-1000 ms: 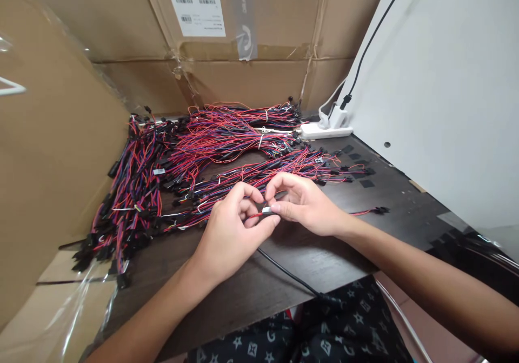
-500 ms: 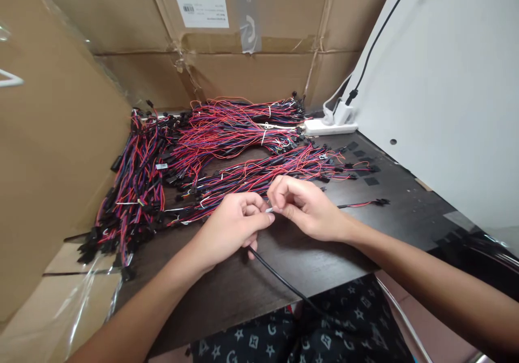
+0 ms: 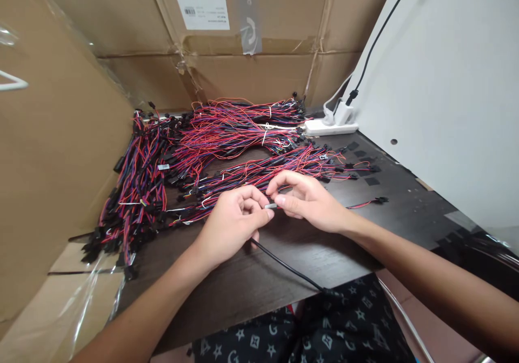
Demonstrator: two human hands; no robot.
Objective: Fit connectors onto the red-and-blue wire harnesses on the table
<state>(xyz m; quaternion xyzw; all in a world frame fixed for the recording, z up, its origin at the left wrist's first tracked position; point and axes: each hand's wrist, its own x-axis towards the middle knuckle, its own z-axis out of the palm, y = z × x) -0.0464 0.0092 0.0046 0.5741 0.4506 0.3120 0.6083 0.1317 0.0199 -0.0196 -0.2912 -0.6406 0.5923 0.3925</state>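
Note:
My left hand point(image 3: 239, 217) is closed, and a black cable point(image 3: 287, 266) comes out below its fingers and runs down toward my lap. A small light-grey piece point(image 3: 270, 206) shows between my two hands, its left end at my left thumb and index finger. My right hand point(image 3: 304, 200) meets its other end with the thumb, the index finger curled a little above. Whether the grey piece is part of the black cable is hidden by my fingers. Just behind my hands lies a row of red, black and purple wire harnesses point(image 3: 259, 175).
Tied wire bundles point(image 3: 227, 127) lie at the back, and another heap of harnesses point(image 3: 141, 173) at the left. A white power strip point(image 3: 330, 129) with plugs sits at the back right. Cardboard point(image 3: 251, 76) stands behind, a white panel point(image 3: 446, 81) to the right. A single harness end point(image 3: 379, 200) lies right.
My right index finger has lifted away from the grey piece, and more of the piece shows. The black cable below my left hand has shifted slightly upward.

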